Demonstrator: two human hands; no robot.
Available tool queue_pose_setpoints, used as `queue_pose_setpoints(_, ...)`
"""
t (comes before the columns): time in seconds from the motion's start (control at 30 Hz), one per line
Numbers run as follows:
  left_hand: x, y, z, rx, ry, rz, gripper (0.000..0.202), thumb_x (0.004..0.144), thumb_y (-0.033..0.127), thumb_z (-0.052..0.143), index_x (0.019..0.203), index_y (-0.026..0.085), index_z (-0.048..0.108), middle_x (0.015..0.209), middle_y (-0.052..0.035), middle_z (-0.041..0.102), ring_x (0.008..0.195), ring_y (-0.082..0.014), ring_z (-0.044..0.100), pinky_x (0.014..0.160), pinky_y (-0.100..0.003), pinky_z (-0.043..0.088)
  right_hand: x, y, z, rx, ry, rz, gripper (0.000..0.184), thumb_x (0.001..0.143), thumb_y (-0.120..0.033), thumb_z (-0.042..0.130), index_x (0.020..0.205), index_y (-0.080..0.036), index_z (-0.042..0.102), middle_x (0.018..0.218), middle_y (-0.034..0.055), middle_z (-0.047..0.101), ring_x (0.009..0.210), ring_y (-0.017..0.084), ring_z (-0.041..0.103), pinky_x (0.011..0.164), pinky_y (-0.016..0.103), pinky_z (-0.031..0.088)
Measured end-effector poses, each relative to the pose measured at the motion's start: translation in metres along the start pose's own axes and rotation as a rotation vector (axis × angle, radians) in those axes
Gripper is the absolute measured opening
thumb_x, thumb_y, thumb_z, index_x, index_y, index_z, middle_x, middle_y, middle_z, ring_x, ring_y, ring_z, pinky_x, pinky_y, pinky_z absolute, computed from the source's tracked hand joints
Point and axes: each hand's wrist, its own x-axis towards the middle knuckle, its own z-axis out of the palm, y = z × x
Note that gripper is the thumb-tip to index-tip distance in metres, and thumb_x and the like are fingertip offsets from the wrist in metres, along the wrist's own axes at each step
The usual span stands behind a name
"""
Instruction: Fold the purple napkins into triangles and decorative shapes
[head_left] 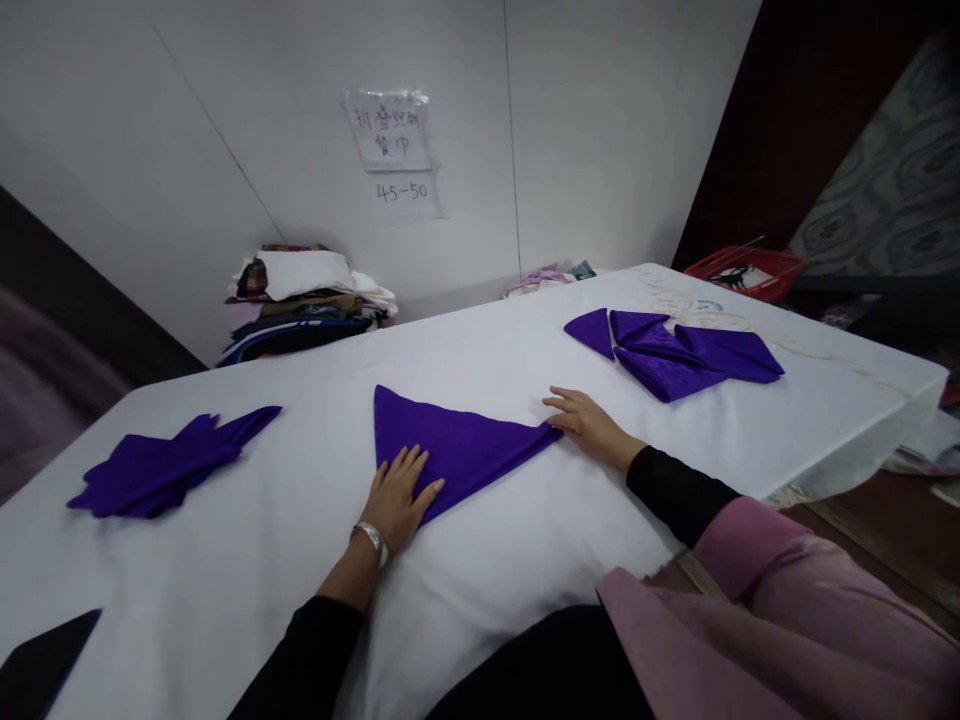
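In front of me a purple cloth napkin (457,440) lies folded into a triangle-like shape, its narrow point to the right. My left hand (397,498), with a silver bracelet at the wrist, rests flat on its lower left part, fingers spread. At the narrow right tip, my right hand (589,428) has thumb and lower fingers closed on the cloth, while the upper fingers stretch out. Off to the right lie several folded purple napkins (671,350). A pleated purple napkin (161,465) is on the left.
A white cloth covers the table (300,560). Behind it stands a pile of folded clothes (304,300) against the white wall with a handwritten sign (394,135). A red basket (750,272) is beyond the far right corner. A dark flat object (49,660) lies at lower left.
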Motion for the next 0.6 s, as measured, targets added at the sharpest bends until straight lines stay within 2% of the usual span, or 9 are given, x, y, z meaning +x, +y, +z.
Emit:
queue_pose_setpoints(0.1,0.000,0.000,0.000,-0.010,0.001,0.000,0.057,0.087,0.051,0.036,0.133,0.018,0.044,0.143,-0.0100,0.039,0.135,-0.0250,0.028,0.110,-0.048,0.022,-0.010,0.004,0.005,-0.004,-0.059,-0.006,0.030,0.093,-0.020,0.040,0.100,-0.018,0.069,0.121,0.0115,0.060,0.129,0.027,0.038,0.100,0.045,0.039)
queue_pose_setpoints(0.27,-0.002,0.000,-0.003,-0.020,0.032,0.019,0.053,0.087,0.050,0.037,0.129,0.019,0.048,0.142,-0.0094,0.042,0.135,-0.0249,0.030,0.110,-0.049,0.022,-0.018,0.004,0.008,0.034,-0.074,0.013,0.033,0.093,-0.022,0.037,0.106,-0.018,0.067,0.120,0.0108,0.061,0.127,0.026,0.041,0.102,0.046,0.040)
queue_pose_setpoints(0.43,-0.012,-0.001,-0.006,0.008,0.086,0.148,0.051,0.087,0.049,0.040,0.127,0.019,0.051,0.137,-0.0099,0.047,0.132,-0.0259,0.034,0.109,-0.052,0.023,-0.015,-0.005,0.002,0.052,-0.051,0.005,0.033,0.092,-0.020,0.037,0.108,-0.018,0.066,0.117,0.0108,0.062,0.122,0.024,0.047,0.102,0.046,0.041)
queue_pose_setpoints(0.6,-0.024,-0.005,0.009,0.062,0.073,0.269,0.054,0.086,0.049,0.042,0.133,0.023,0.045,0.141,-0.0069,0.043,0.131,-0.0258,0.037,0.104,-0.049,0.035,-0.013,-0.012,0.001,0.030,-0.017,0.004,0.028,0.089,-0.018,0.042,0.103,-0.018,0.066,0.118,0.0094,0.062,0.125,0.024,0.044,0.101,0.045,0.040)
